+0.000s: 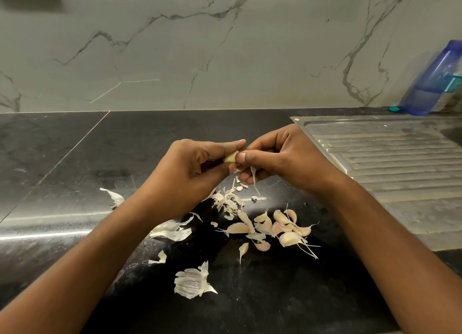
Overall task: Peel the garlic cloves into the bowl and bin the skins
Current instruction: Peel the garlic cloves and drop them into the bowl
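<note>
My left hand (190, 168) grips a pale garlic clove (230, 156) between thumb and fingers above the black counter. Against the clove's tip, my right hand (282, 156) pinches its skin, and a thin strip of skin (254, 177) hangs down from those fingers. Several unpeeled cloves (280, 227) lie in a loose heap on the counter below my right wrist. Loose papery skins (227, 201) are scattered under my hands, with bigger pieces (192, 281) nearer the front edge. No bowl or bin is in view.
A steel sink drainboard (390, 158) fills the right side of the black stone counter (75, 158). A blue plastic bottle (435, 81) leans against the marble wall at the far right, with a small teal cap (394, 109) beside it.
</note>
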Demonstrator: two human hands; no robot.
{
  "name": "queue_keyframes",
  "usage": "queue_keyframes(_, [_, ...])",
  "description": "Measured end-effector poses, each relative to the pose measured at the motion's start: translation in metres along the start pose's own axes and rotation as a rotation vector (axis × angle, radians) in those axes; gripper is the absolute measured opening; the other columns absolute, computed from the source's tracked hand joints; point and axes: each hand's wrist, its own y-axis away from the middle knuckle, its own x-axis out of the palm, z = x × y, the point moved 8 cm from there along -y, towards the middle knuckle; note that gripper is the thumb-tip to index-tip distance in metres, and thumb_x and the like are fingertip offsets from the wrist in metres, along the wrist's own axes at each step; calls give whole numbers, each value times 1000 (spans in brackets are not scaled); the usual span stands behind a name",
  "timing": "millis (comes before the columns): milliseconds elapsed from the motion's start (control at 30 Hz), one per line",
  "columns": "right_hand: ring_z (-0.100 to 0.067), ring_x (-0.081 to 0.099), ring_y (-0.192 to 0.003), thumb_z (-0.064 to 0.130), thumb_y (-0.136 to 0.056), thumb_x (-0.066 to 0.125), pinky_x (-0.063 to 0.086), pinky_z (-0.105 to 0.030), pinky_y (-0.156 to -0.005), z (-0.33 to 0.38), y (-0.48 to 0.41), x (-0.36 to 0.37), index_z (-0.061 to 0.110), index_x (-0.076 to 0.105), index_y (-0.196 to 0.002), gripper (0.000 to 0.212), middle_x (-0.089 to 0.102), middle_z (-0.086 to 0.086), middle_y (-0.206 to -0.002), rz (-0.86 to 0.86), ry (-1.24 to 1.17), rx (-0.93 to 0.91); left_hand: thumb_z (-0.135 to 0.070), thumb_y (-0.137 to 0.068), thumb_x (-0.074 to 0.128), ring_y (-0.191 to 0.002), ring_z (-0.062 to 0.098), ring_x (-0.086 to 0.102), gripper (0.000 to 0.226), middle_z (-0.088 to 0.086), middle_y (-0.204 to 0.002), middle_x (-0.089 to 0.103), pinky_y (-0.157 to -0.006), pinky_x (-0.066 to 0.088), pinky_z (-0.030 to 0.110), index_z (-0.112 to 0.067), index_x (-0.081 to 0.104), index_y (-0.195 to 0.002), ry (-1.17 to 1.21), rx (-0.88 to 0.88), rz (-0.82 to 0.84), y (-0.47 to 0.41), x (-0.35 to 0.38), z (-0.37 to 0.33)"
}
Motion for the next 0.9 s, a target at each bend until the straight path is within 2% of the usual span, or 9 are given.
queue_keyframes(667, [-29,78,-76,5,-95,74,64,-31,-71,3,1,1,-9,77,-101,15,80,-19,-91,-24,-34,-22,-8,-97,73,-120,4,69,42,-3,-130,74,-102,58,31,-12,67,-138,21,6,-31,0,-1,0])
queue_keyframes(900, [-33,78,-77,1,-97,71,66,-36,-73,3,2,-1,-9,78,-100,12,80,-20,-88,-44,-24,-31,-7,-95,74,-121,7,70,41,0,-130,74,-103,58,34,-7,68,-135,77,-8,-39,-1,-1,1])
